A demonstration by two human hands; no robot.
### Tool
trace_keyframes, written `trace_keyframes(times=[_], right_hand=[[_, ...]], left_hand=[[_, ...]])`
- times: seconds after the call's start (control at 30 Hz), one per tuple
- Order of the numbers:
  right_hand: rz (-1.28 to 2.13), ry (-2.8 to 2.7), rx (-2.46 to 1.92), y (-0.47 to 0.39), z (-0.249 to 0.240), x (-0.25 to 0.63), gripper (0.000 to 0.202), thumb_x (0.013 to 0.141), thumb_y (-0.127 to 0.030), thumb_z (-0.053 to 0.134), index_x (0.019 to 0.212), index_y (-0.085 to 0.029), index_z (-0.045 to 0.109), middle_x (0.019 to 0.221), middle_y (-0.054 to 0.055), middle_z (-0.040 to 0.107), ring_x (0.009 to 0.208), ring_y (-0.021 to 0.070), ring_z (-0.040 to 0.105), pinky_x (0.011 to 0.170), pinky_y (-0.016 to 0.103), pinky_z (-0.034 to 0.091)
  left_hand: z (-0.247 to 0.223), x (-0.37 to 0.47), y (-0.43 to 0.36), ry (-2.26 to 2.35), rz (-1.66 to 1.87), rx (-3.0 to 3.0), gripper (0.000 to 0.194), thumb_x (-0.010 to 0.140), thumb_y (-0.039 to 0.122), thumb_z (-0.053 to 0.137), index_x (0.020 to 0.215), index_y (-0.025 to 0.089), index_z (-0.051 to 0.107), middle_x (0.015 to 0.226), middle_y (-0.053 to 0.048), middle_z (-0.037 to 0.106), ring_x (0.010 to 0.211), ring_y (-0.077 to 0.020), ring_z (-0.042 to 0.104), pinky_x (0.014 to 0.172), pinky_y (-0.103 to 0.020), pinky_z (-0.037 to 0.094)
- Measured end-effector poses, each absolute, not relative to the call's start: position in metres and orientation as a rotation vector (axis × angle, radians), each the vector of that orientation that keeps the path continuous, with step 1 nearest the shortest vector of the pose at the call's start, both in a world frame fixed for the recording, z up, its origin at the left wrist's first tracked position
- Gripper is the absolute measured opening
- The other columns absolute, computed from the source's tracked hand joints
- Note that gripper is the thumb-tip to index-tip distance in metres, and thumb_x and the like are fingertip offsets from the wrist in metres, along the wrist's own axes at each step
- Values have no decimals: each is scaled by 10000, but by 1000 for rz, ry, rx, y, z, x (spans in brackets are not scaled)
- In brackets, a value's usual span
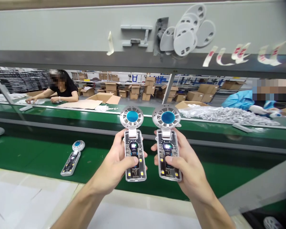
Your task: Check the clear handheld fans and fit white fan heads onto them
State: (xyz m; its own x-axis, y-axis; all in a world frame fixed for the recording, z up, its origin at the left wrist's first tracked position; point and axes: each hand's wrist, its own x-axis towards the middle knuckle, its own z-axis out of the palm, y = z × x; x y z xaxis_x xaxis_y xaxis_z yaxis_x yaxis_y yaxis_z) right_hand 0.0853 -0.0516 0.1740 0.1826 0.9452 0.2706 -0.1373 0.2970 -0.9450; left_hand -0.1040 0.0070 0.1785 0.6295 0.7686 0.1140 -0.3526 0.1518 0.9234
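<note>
Left hand [116, 165] grips one lit handheld fan [134, 149], right hand [183, 168] another fan [168, 148] — upright, side by side above the green conveyor belt [38, 156], thumbs on buttons, apparently for comparison.

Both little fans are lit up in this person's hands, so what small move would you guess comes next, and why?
Probably lowering the left hand to lay its fan on the green belt. Both fans, the right hand's one too, show lights on, and another fan already lies there.

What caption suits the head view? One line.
Left hand and right hand each hold a lit handheld fan above a green conveyor belt.
</note>
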Motion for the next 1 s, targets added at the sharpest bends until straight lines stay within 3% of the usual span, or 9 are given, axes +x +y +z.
trace_keyframes(times=[0.37,0.5,0.6,0.73,1.0], right_hand=[[959,-1077,-946,-52,175,85,758,781,-260,676,1454,-298,329,1003,59,663,706,196,631,571,323,505],[1106,-992,-924,-51,176,86,478,773,-294,668,1229,-235,539,867,39,651,609,155,583,528,279,467],[1228,-898,-876,-51,177,87,373,735,-258,662,1101,-211,609,837,38,650,602,146,568,554,280,477],[1282,-784,-905,-53,180,91,424,682,-180,675,1104,-199,647,865,52,660,759,193,620,665,303,511],[1210,-854,-946,-51,180,93,557,638,-131,678,1180,-247,623,945,31,666,789,185,630,694,299,515]], left_hand=[[176,-104,8,500,904,1178,697,836,225,662,1415,289,279,1026,-64,654,823,-207,675,704,-332,529],[176,-103,8,477,892,1175,728,807,229,693,1407,284,283,1004,-58,650,818,-206,666,714,-340,527],[175,-102,9,495,896,1154,734,777,207,708,1384,296,306,1051,-54,627,852,-205,664,748,-352,530],[176,-102,9,532,911,1126,717,765,197,702,1368,304,329,1080,-50,608,881,-207,663,753,-352,533],[182,-101,6,594,960,1142,663,775,279,716,1337,270,364,944,-28,652,761,-175,647,667,-303,522]])
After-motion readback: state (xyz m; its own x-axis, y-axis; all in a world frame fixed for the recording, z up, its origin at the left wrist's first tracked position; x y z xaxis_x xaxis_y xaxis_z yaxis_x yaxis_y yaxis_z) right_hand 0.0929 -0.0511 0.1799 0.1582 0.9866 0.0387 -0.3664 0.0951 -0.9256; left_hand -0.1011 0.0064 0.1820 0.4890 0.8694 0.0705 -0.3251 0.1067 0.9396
